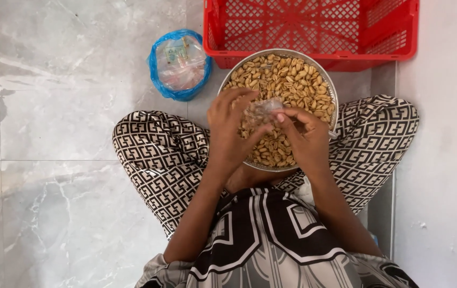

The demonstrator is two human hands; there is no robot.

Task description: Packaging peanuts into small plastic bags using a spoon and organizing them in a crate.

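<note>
Below the hands, a metal bowl (329, 88) holds peanuts (287, 80). Both the left hand (232, 130) and the right hand (304, 136) pinch a small clear bag (260, 110) between them, fingers curled; beyond stand a red crate (314, 26) and blue bag (179, 64).

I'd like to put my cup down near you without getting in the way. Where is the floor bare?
The marble floor is bare left of the blue bag and the patterned knee. It is crowded ahead: both hands work over the peanut bowl, which touches the red crate.
</note>
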